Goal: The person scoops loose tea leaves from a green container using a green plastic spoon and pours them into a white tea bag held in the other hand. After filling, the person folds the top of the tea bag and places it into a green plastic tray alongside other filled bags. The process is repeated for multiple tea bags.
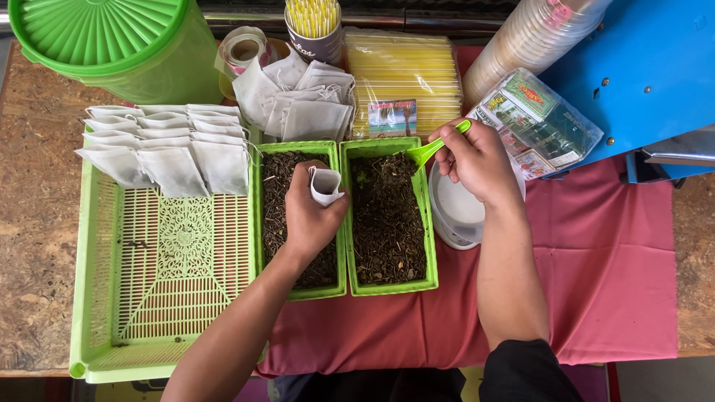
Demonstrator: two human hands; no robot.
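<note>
The left hand (pixel 307 216) is closed around a small white filter bag (pixel 325 184), holding it upright with its mouth open, over the inner edge of the left green tray (pixel 258 223), which is full of dark dried leaves. The right hand (pixel 477 160) is clamped on the handle of a green plastic spoon (pixel 436 147), whose bowl dips toward the far right corner of the right green tray (pixel 430 246), also filled with dark leaves. The 2 trays sit touching, side by side, near the middle of a red cloth (pixel 603 260) spread on the table.

Just beside the right tray, partly under the right wrist, stands a white round container (pixel 454 212). Along the left edge of the cloth lies a large green slatted basket (pixel 156 298); filled white bags (pixel 164 149) lie in overlapping rows at its far end. More empty white bags (pixel 298 100) are piled beyond the left tray. At the far edge stand a green lidded bucket (pixel 112 45), a cup of yellow straws (pixel 313 26), a flat pack of yellow straws (pixel 406 74), a stack of clear cups (pixel 521 37) lying tilted, and a clear packet of printed sachets (pixel 540 123). A blue machine (pixel 655 67) fills the far right corner.
</note>
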